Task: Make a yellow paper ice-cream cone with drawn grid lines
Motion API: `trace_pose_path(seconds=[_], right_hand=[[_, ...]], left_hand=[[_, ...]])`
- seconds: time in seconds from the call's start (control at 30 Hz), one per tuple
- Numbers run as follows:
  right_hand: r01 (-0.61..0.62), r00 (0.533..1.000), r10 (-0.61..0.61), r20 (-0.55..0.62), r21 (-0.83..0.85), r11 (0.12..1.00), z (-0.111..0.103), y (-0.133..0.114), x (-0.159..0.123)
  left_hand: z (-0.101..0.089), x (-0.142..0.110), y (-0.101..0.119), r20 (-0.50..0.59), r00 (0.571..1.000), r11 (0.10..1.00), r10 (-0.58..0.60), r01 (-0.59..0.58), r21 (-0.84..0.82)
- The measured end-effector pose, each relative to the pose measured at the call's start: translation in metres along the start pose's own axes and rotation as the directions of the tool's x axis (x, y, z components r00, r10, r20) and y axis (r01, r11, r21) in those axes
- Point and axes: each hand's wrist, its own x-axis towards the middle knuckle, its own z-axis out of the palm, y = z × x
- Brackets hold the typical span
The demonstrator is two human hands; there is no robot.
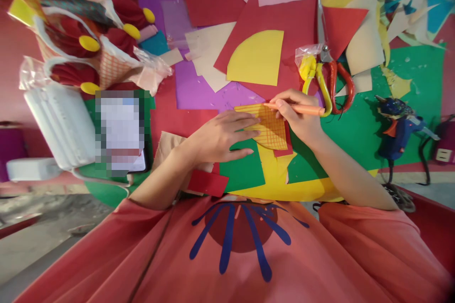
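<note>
An orange marker pen point(302, 108) is pinched in my right hand point(302, 116), its tip near the top edge of a yellow paper quarter-circle point(273, 132). Orange lines cross on that piece in a grid. My left hand point(222, 137) lies on its left side with fingers stretched out, pressing nothing between them. Beyond my hands, a plain yellow paper quarter-circle point(258, 59) rests on a dark red sheet. Scissors point(324, 49) with red and yellow handles lie to its right.
At the right sits a blue glue gun point(396, 130) with its cord. A phone point(122, 132) and a white power strip or charger block point(60, 125) are at the left. Several paper cones with red filling point(119, 64) stand behind them. Paper scraps point(366, 49) overlap across the table.
</note>
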Motion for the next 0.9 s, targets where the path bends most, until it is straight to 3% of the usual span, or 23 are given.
trace_pose_path(seconds=[0.67, 0.9], right_hand=[[0.032, 0.999, -0.032, 0.020, -0.043, 0.999, -0.0004, -0.0024, 0.0024], [0.014, 0.998, -0.015, 0.062, 0.019, 1.000, -0.0011, -0.0048, 0.0040]], left_hand=[[-0.0005, 0.0005, 0.0004, -0.011, 1.000, 1.000, 0.017, -0.017, 0.014], [0.0002, 0.0001, -0.0001, -0.010, 1.000, 1.000, 0.007, -0.007, 0.002]])
